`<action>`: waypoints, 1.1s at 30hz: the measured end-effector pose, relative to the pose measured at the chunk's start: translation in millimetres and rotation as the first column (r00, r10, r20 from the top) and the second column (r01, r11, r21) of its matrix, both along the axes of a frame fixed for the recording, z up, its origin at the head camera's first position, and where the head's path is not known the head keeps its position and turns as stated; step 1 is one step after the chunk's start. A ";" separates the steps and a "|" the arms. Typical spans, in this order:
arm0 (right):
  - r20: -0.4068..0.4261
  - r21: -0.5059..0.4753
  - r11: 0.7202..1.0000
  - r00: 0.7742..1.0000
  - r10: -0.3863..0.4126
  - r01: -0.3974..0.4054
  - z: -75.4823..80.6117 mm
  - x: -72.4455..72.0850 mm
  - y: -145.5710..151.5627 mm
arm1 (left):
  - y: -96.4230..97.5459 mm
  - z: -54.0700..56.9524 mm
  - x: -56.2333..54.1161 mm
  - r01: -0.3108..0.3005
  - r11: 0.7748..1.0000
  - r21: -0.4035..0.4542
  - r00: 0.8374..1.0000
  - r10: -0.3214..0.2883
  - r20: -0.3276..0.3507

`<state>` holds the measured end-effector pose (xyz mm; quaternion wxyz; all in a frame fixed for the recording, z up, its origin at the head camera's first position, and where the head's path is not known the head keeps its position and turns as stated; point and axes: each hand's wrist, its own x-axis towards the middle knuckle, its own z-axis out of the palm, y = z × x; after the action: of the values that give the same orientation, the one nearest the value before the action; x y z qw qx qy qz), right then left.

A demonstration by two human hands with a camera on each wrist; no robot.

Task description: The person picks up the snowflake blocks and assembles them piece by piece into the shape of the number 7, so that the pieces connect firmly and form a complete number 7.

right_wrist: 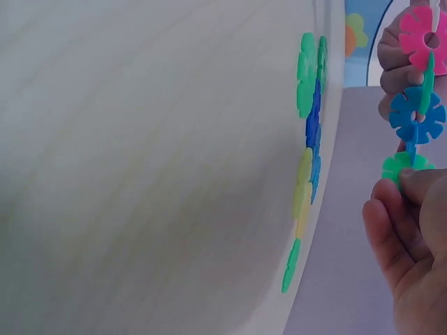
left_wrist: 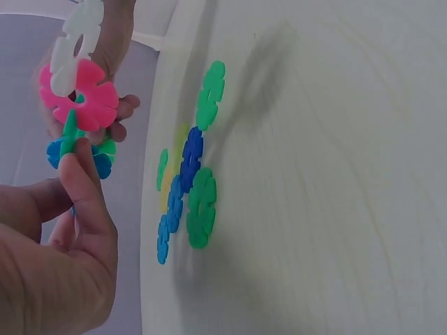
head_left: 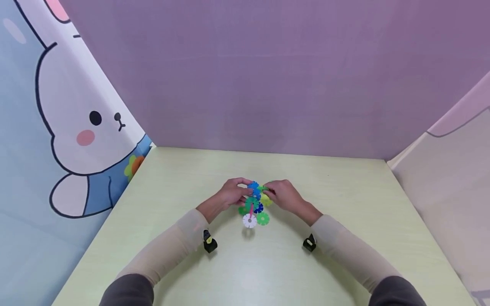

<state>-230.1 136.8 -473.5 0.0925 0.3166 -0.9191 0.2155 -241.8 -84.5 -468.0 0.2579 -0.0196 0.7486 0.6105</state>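
Observation:
A chain of slotted plastic flower discs is held up between both hands over the table. It runs from a white disc (left_wrist: 64,70) through a pink disc (left_wrist: 103,101) and a green disc (right_wrist: 427,87) to blue discs (right_wrist: 401,117), ending in a light green disc (right_wrist: 392,166). My left hand (head_left: 231,193) grips the chain around its blue part. The thumb and fingers of my right hand (head_left: 286,195) pinch the light green end disc, which they partly cover.
Loose discs lie flat on the table (head_left: 344,191) under the hands: a light green one (head_left: 263,219), a dark blue one (left_wrist: 191,160), a darker green one (left_wrist: 201,209), and several more in yellow, blue and green. A purple panel (head_left: 268,85) rises behind the table.

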 end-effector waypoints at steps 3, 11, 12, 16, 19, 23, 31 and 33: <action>-0.007 0.003 1.000 1.000 -0.004 0.005 0.0 0.2 -1.4 | 0.1 -0.1 0.0 -0.009 1.000 -0.004 1.000 0.009 0.005; 0.150 -0.037 0.999 0.989 0.010 -0.004 1.4 -1.4 2.8 | -2.1 0.5 2.5 0.034 0.999 -0.018 0.999 -0.034 0.010; 0.168 -0.047 0.999 0.986 0.016 -0.008 2.6 -2.0 3.7 | -2.5 1.0 2.5 0.037 0.999 -0.017 0.999 -0.037 0.008; 0.233 -0.055 0.998 0.972 0.021 -0.009 6.9 -4.4 7.8 | -4.3 0.5 1.2 0.039 0.999 -0.018 0.999 -0.039 0.000; 0.265 -0.044 0.999 0.964 0.016 -0.005 9.1 -4.9 11.1 | -6.0 -0.7 0.3 0.041 0.999 -0.023 0.999 -0.041 -0.002; 0.278 -0.029 1.000 0.960 0.009 -0.001 10.1 -6.0 16.1 | -8.2 -0.4 0.2 0.043 0.999 -0.023 0.999 -0.043 0.003; 0.272 -0.015 1.000 0.962 0.009 -0.005 7.5 -13.2 24.8 | -11.0 -0.1 0.2 0.031 0.999 -0.018 0.999 -0.030 0.027; 0.270 -0.007 1.000 0.963 -0.006 0.008 6.4 -15.6 26.3 | -11.4 -0.5 0.1 0.028 1.000 -0.009 0.999 -0.028 0.028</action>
<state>-245.7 163.1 -467.1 -0.0316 0.2804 -0.9234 0.2601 -241.7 -95.8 -468.6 0.2769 -0.0188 0.7480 0.6029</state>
